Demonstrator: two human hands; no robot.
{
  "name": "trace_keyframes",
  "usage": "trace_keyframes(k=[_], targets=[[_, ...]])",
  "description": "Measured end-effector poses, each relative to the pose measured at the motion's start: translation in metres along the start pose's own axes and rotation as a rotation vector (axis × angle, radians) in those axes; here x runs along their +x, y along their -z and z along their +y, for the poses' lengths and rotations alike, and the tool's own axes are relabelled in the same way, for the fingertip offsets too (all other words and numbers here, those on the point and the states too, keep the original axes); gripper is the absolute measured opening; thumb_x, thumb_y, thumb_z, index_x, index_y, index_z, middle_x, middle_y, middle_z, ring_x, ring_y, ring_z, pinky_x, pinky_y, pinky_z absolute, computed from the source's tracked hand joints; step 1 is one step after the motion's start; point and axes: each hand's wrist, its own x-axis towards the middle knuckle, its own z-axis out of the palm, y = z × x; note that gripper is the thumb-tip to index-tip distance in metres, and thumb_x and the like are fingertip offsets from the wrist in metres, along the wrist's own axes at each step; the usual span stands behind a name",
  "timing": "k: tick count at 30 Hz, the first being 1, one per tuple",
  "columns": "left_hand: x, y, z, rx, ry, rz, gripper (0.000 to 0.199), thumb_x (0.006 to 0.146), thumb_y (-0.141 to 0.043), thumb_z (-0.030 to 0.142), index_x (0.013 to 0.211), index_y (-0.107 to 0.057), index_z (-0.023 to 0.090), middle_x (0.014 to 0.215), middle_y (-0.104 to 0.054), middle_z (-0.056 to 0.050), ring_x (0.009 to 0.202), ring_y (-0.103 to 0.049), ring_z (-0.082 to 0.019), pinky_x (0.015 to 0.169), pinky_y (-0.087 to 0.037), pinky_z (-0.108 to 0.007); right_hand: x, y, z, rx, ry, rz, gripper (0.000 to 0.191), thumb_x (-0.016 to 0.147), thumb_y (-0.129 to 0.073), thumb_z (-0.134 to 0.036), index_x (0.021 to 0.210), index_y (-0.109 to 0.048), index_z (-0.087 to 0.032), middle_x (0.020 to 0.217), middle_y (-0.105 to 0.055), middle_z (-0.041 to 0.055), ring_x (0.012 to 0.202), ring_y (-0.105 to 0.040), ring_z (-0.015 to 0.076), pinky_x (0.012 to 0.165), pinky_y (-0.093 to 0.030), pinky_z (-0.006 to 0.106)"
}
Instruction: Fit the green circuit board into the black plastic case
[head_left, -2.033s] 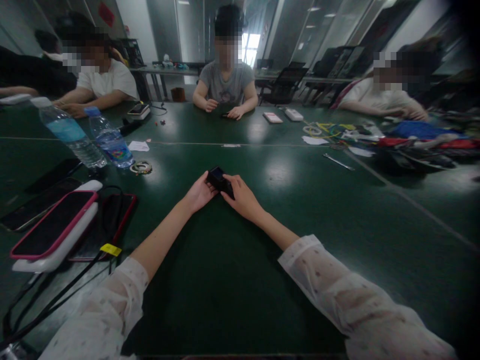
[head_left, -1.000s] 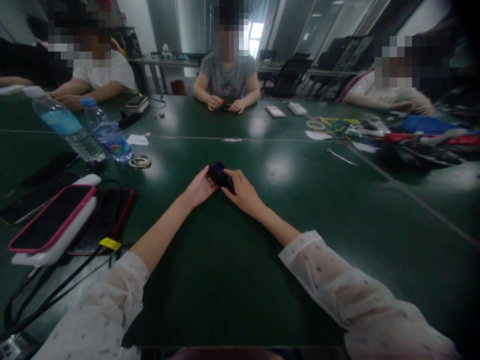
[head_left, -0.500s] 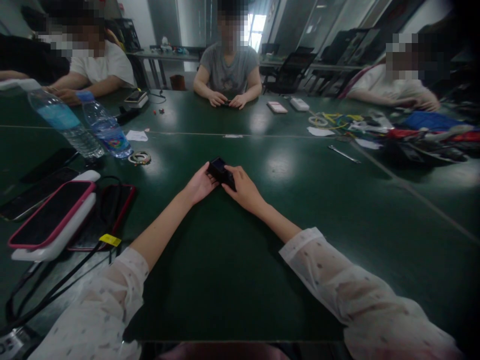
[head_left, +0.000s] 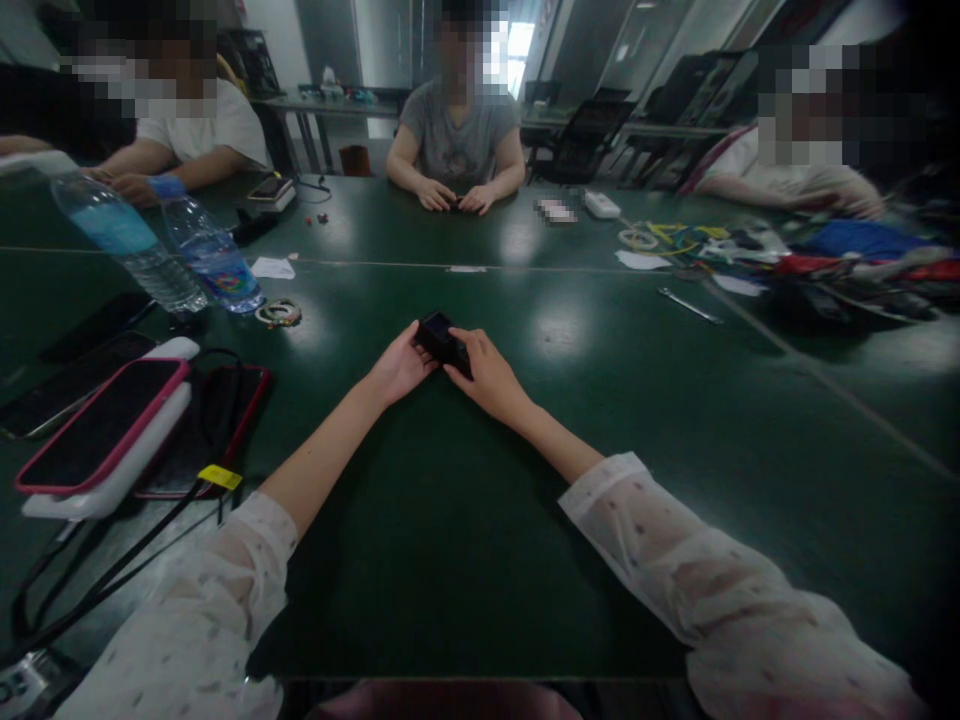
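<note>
A small black device (head_left: 437, 334) with a dark screen on its upper face is held between both hands over the green table (head_left: 465, 520). My left hand (head_left: 401, 366) grips its left end, with the palm turned up and the fingers passing beneath it. On the other side my right hand (head_left: 489, 372) holds the right end, its fingers on top and the thumb along the near edge. Part of the device is hidden under the right fingers.
Two water bottles (head_left: 212, 254), a bracelet (head_left: 279, 313) and stacked phones (head_left: 105, 425) with black cables lie left. A wrench (head_left: 690, 305) and tangled cables (head_left: 675, 238) are at the right. Three people sit across, one in a grey shirt (head_left: 459, 130).
Both hands keep their hold on the black device and have hardly moved. The whole view has shifted very slightly.
</note>
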Motion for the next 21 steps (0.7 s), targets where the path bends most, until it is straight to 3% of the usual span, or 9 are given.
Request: trace_keyframes(k=[12, 16, 19, 21], targets=[[-0.004, -0.002, 0.001, 0.004, 0.012, -0.001, 0.028, 0.093, -0.043, 0.037, 0.098, -0.060, 0.015, 0.084, -0.065, -0.007, 0.080, -0.063, -0.016, 0.076, -0.048, -0.027, 0.000, 0.005, -0.005, 0.057, 0.017, 0.038, 0.053, 0.088, -0.054, -0.027, 0.137, -0.034, -0.024, 0.122, -0.050, 0.0128, 0.110, -0.054, 0.0281, 0.092, -0.050, 0.049], [-0.003, 0.000, 0.001, 0.012, 0.002, -0.050, 0.028, 0.091, -0.047, 0.038, 0.104, -0.059, 0.016, 0.088, -0.066, -0.007, 0.084, -0.064, -0.017, 0.082, -0.049, -0.030, -0.001, 0.010, -0.007, 0.123, -0.009, 0.247, 0.051, 0.090, -0.051, -0.031, 0.138, -0.033, -0.025, 0.124, -0.049, 0.0121, 0.115, -0.052, 0.0270, 0.097, -0.047, 0.048], [-0.004, -0.001, 0.000, 0.022, -0.002, -0.083, 0.034, 0.091, -0.047, 0.040, 0.111, -0.057, 0.015, 0.098, -0.066, -0.011, 0.094, -0.064, -0.020, 0.091, -0.048, -0.033, 0.000, 0.013, -0.003, 0.125, -0.100, 0.434, 0.051, 0.091, -0.050, -0.034, 0.138, -0.032, -0.025, 0.127, -0.047, 0.0128, 0.120, -0.049, 0.0272, 0.101, -0.043, 0.049], [-0.004, -0.001, 0.000, 0.010, 0.004, -0.077, 0.036, 0.091, -0.047, 0.039, 0.117, -0.055, 0.015, 0.103, -0.066, -0.012, 0.099, -0.064, -0.021, 0.094, -0.047, -0.035, 0.001, 0.013, 0.002, 0.120, -0.172, 0.488, 0.050, 0.091, -0.049, -0.035, 0.138, -0.033, -0.023, 0.128, -0.048, 0.0134, 0.120, -0.048, 0.0276, 0.102, -0.042, 0.050]])
